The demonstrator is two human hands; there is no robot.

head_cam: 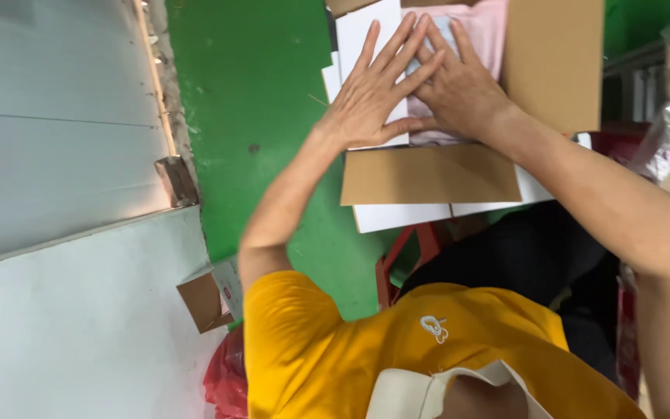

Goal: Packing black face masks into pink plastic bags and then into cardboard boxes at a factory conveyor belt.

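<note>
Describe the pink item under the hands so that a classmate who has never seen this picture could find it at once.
Start at the open cardboard box lying on the green floor. Inside it, both flat hands, left hand and right hand, press on a soft pink folded item. It alone is pink; the sheets beside it are white and the flaps brown.

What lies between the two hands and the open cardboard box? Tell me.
In the head view, a pink folded item and a white sheet lie under the left hand and right hand, inside the cardboard box.
</note>
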